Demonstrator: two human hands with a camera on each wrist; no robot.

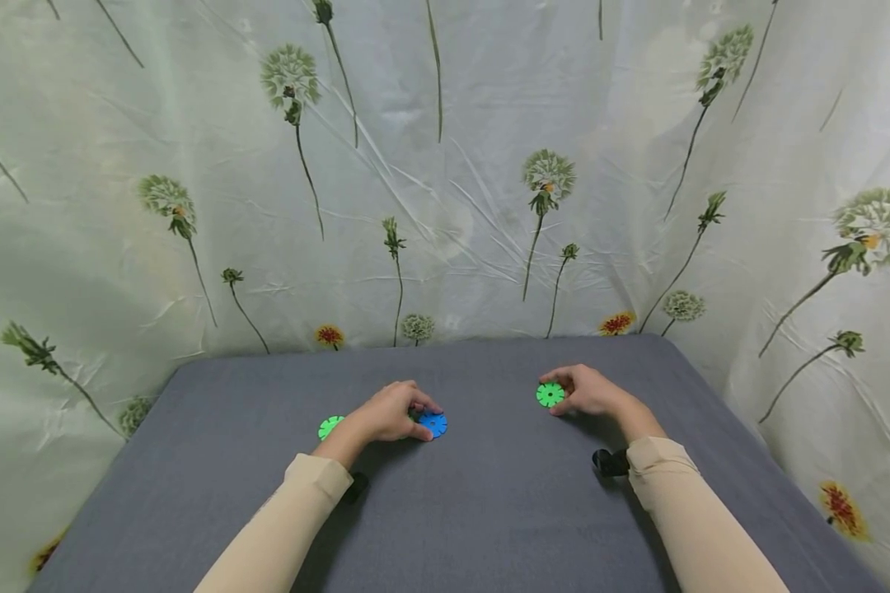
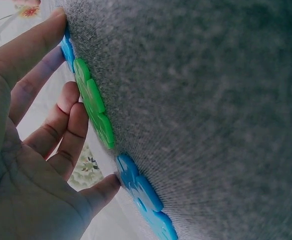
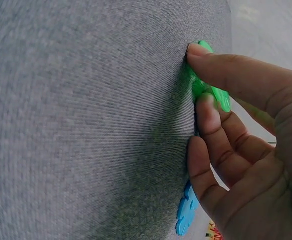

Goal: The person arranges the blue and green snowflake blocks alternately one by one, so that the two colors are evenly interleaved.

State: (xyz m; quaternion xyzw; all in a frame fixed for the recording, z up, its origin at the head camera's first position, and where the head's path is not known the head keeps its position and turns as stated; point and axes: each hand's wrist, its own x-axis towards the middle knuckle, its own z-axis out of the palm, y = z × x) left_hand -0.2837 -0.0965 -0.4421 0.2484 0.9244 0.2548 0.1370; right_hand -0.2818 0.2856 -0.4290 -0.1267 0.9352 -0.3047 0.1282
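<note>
fingers (image 2: 33, 37) pinch blue disc (image 2: 68, 52) | green disc (image 2: 94, 102) nearby | second blue disc (image 2: 145, 192)

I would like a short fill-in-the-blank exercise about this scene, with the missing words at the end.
The left hand pinches a disc coloured ____.
The disc in the right hand is ____.
In the left wrist view, the middle disc is ____.
The tabletop is coloured ____.

Missing words: blue; green; green; grey.

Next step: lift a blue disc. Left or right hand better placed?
Left, I'd say. The left hand has its thumb and a finger at opposite edges of a blue notched disc. The right hand is occupied, pinching a green notched disc.
</note>
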